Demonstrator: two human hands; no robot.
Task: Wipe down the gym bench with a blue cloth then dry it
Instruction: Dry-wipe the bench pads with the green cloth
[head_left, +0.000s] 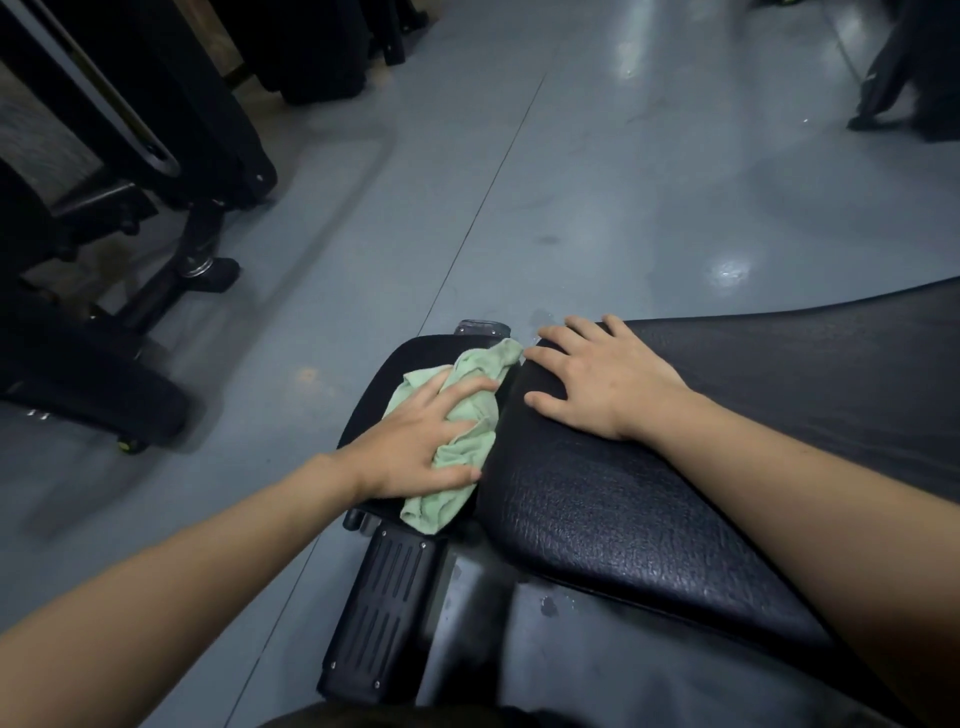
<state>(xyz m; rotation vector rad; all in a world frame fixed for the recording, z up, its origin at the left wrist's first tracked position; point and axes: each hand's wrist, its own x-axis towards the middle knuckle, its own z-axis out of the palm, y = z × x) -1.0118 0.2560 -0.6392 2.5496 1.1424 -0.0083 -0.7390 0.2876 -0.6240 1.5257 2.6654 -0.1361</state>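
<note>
The black padded gym bench (649, 499) runs from the lower middle to the right edge, with a smaller seat pad (410, 358) at its left end. A crumpled pale green cloth (467, 410) lies on the seat pad and hangs over its near edge. My left hand (415, 441) presses on the cloth with fingers spread flat. My right hand (602, 379) rests flat on the end of the long pad, fingers straight, holding nothing.
The bench's black metal frame and ribbed cover (384, 608) sit below the seat pad. Black gym machines (130, 171) stand on the grey floor at the left and back. More equipment legs (893, 93) stand at the top right. Small wet spots mark the floor (545, 605).
</note>
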